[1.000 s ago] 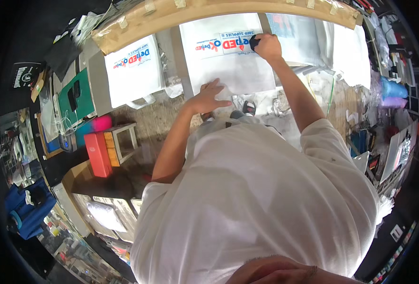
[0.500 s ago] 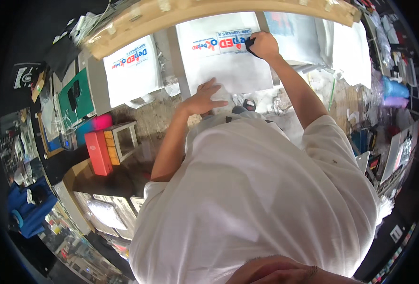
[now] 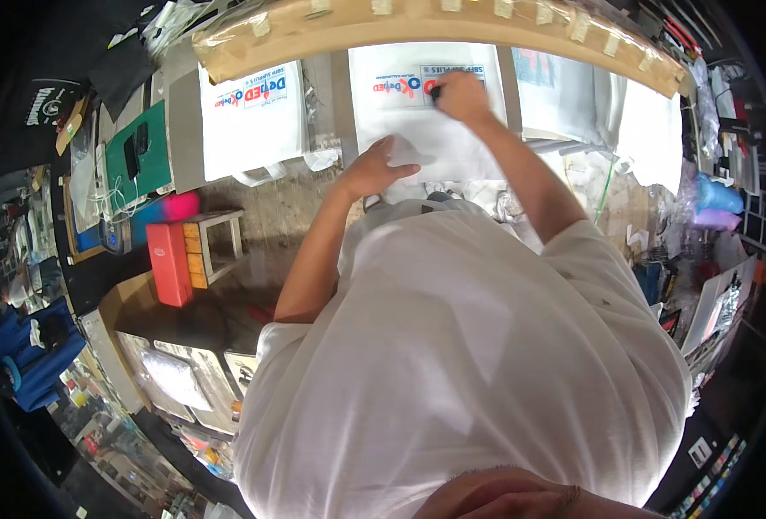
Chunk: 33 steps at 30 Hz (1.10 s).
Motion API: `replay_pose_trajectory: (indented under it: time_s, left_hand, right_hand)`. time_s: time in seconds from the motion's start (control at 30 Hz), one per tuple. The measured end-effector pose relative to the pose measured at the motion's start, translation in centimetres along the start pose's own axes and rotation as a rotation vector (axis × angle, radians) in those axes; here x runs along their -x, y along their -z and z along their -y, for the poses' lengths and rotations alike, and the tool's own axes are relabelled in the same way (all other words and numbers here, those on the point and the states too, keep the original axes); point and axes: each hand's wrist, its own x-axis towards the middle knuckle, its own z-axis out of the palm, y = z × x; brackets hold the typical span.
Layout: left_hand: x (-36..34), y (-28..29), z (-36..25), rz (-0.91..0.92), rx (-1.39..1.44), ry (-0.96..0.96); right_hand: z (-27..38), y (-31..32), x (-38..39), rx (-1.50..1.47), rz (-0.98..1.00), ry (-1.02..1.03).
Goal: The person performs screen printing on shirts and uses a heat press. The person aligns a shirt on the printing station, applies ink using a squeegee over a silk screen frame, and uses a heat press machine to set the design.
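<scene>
A white bag (image 3: 400, 130) printed in red and blue lies flat on the worktop in front of me. My right hand (image 3: 464, 99) is closed round a small black object (image 3: 436, 93) whose end meets the print; its exact kind is hidden by my fingers. Over the near left part of the same bag, my left hand (image 3: 376, 170) rests with thumb and fingers spread, holding nothing. Another white bag (image 3: 253, 130) with a similar print lies to the left, its handles hanging off the near edge. To the right is a third white piece (image 3: 560, 95) with a faint blue print.
A long taped cardboard roll or beam (image 3: 435, 28) crosses the far side. At left are a green board (image 3: 138, 149) with dark devices and cables, a red box (image 3: 169, 264) and a wooden stool (image 3: 213, 246). Blue and purple rolls (image 3: 718, 195) sit far right.
My right hand has moved left across the print with the black object. My left hand stays spread near the bag's lower left. The whole view has shifted slightly.
</scene>
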Motion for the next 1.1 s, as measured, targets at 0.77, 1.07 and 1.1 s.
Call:
replay_pose_trajectory:
  time_s: [0.77, 1.07, 1.1]
  left_hand:
    - [-3.4, 4.0, 0.0, -0.095, 0.386, 0.151]
    - [-3.5, 3.3, -1.3, -0.121, 0.313, 0.12]
    - [-3.4, 3.5, -0.7, -0.13, 0.333, 0.128]
  right_hand:
    - [6.9, -2.6, -6.3, -0.112, -0.168, 0.434]
    - [6.8, -2.0, -11.1, -0.089, -0.072, 0.205]
    - [7.3, -1.2, -8.8, -0.07, -0.047, 0.276]
